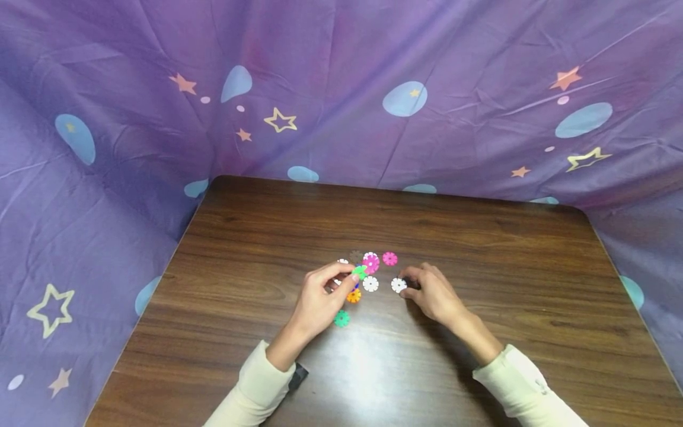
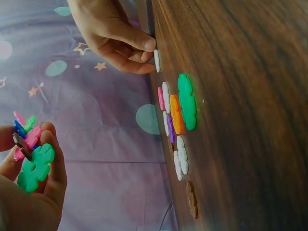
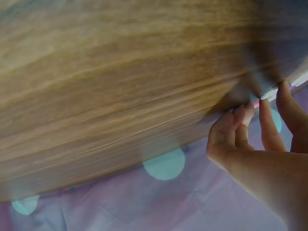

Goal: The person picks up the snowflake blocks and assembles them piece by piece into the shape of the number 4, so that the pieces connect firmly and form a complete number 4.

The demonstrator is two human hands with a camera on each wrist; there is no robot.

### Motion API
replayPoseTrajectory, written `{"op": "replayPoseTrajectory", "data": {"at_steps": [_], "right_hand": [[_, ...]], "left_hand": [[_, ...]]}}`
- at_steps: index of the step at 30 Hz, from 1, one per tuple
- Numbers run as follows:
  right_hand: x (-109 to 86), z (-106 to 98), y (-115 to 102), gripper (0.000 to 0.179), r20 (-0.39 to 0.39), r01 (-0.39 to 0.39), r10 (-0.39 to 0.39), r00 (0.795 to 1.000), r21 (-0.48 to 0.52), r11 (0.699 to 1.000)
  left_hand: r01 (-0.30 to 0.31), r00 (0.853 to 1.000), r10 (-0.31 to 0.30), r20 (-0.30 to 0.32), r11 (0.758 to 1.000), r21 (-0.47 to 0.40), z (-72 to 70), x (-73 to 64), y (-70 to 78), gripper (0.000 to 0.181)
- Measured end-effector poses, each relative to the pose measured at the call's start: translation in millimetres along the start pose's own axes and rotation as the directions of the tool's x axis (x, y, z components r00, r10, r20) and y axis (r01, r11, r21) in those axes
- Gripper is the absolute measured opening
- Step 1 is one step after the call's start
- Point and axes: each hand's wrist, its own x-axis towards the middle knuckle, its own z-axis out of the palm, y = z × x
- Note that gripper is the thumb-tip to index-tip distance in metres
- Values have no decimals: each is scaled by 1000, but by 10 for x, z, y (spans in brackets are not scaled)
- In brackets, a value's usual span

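Observation:
My left hand [image 1: 320, 299] is raised over the table and holds a small cluster of interlocked snowflake discs [image 1: 360, 272] between thumb and fingers. In the left wrist view a green notched disc [image 2: 36, 169] faces the camera, with pink, blue and brown ones joined behind it. On the tabletop, my right hand [image 1: 439, 295] pinches a white snowflake disc [image 1: 398, 286] at its right edge with thumb and fingertip. The right wrist view mostly hides that disc behind the fingers [image 3: 271, 130].
Loose discs lie around the left hand: green [image 1: 342, 318], orange [image 1: 354, 295], white [image 1: 370, 284] and pink [image 1: 390, 258], with several more partly covered. They rest on a brown wood-grain table [image 1: 256, 237]. A purple patterned cloth [image 1: 341, 77] hangs behind it.

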Motion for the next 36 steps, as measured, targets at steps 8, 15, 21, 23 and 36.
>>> {"op": "replayPoseTrajectory", "data": {"at_steps": [8,15,21,23,36], "right_hand": [[-3,14,-41,25,-27,-10,10,1000,20,1000],[-12,26,-100,22,-26,-49,52,998,78,996],[-21,-40,-205,15,-29,-76,81,996,150,986],[-13,-102,-254,14,-44,-80,89,995,176,981],[-1,-448,-520,21,-148,-20,63,987,277,961]], "left_hand": [[9,1000,-8,-3,1000,14,16,-4,7,15],[27,1000,-27,-1,999,26,11,-8,6,13],[26,1000,-26,-3,999,20,2,-5,-3,13],[25,1000,-25,-3,999,26,-3,-4,-4,13],[10,1000,-9,-17,999,47,-8,-3,-24,7]]}}
